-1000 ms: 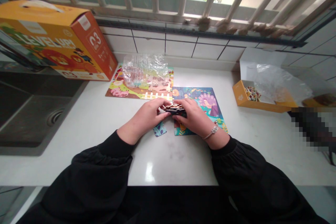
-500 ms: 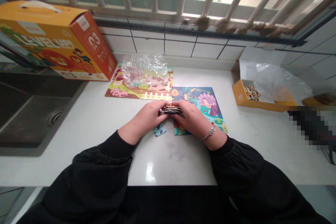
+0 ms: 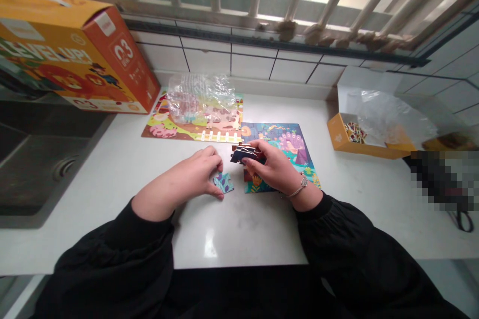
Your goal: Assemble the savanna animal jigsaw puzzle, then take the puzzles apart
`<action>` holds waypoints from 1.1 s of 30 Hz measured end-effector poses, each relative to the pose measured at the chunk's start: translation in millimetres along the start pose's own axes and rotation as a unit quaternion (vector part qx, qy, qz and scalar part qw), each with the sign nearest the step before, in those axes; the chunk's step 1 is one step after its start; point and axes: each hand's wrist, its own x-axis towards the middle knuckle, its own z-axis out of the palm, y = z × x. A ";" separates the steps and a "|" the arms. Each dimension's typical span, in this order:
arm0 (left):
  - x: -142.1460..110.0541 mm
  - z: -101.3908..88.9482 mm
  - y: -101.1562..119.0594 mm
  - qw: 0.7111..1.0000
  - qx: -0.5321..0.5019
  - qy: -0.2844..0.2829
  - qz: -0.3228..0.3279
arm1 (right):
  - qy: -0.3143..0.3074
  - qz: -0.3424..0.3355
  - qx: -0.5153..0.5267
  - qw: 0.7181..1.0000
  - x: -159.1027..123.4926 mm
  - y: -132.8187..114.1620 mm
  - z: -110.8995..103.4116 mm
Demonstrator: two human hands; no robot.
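My right hand (image 3: 275, 165) grips a stack of puzzle pieces (image 3: 241, 153) above the counter, thumb in front and fingers behind; the front piece looks dark. Lower and to the left, my left hand (image 3: 198, 174) has its thumb and fingers apart around a loose teal-and-purple puzzle piece (image 3: 223, 183) lying on the counter. Whether its fingertips touch that piece I cannot tell. Partly under my right hand lies a blue jigsaw puzzle (image 3: 299, 147) with a peacock on it. A farm-scene puzzle (image 3: 179, 132) adjoins it at the back left.
Crumpled clear plastic (image 3: 202, 97) rests on the farm puzzle. A large orange carton (image 3: 123, 60) stands at the back left by the dark sink (image 3: 33, 169). At the right, an open yellow box (image 3: 359, 147) holds small pieces and plastic wrap. Window bars rise behind the counter.
My left hand has let go of the stack and moved down and left to the loose piece. The stack stays in my right hand, now tilted. The view has shifted slightly.
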 end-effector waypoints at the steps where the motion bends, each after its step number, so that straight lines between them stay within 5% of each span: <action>1: 1.1 0.6 0.6 1.000 -0.010 -0.002 0.007 | -0.023 0.003 0.016 1.000 -0.9 -0.8 0.2; 7: 7.3 -6.7 14.6 0.996 -0.074 -0.009 -0.049 | -0.134 -0.040 0.000 0.990 -3.6 -0.5 1.8; 11: 11.0 -6.2 22.5 0.988 -0.143 0.027 -0.060 | -0.095 -0.064 -0.054 0.992 -1.6 0.5 2.7; 16: 18.1 2.4 24.1 0.959 -0.265 0.092 -0.043 | -0.051 0.010 -0.043 0.998 -1.3 1.2 4.3; 20: 19.4 4.1 23.3 0.945 -0.306 0.109 -0.022 | -0.009 0.008 -0.057 0.998 0.2 2.6 1.9; 25: 29.3 5.5 13.9 0.965 -0.183 0.184 -0.043 | -0.072 -0.001 -0.041 0.997 2.5 6.2 -16.5; 28: 52.2 9.9 7.8 0.975 -0.044 0.216 0.000 | -0.140 0.019 0.009 0.990 1.1 12.1 -32.2; 33: 101.6 18.5 9.7 0.982 0.113 0.151 0.004 | -0.241 0.014 0.080 0.967 -2.3 19.8 -40.2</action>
